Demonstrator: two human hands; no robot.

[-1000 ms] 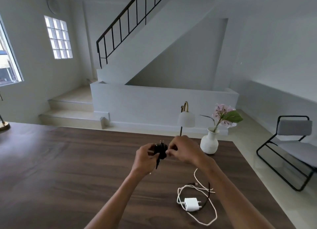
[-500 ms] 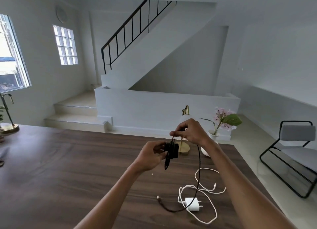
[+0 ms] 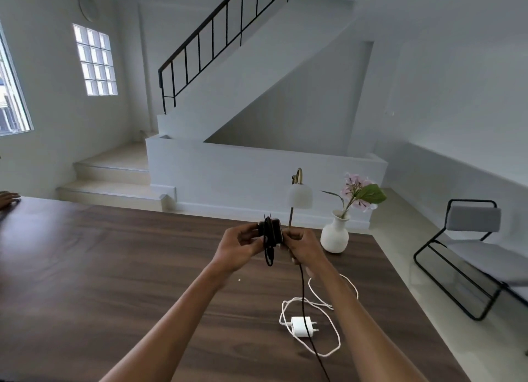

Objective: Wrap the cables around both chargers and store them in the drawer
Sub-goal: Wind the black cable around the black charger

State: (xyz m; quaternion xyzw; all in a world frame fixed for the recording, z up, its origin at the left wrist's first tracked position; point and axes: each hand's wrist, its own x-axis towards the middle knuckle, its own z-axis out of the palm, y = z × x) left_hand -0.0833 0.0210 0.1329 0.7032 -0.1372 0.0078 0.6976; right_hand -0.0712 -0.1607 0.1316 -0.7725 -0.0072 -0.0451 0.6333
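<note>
Left hand clamps the black charger above the table; right hand pinches its black cable, which trails to six o'clock over the white charger (unwrapped, no drawer visible) — that tail could snag and drag it

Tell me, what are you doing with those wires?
A person is winding a black cable around a black charger, held up over the table. The left hand grips the charger while the right hand guides the cable, whose loose end trails down out of view. A white charger lies on the table with its white cable unwrapped. No drawer shows.
</note>
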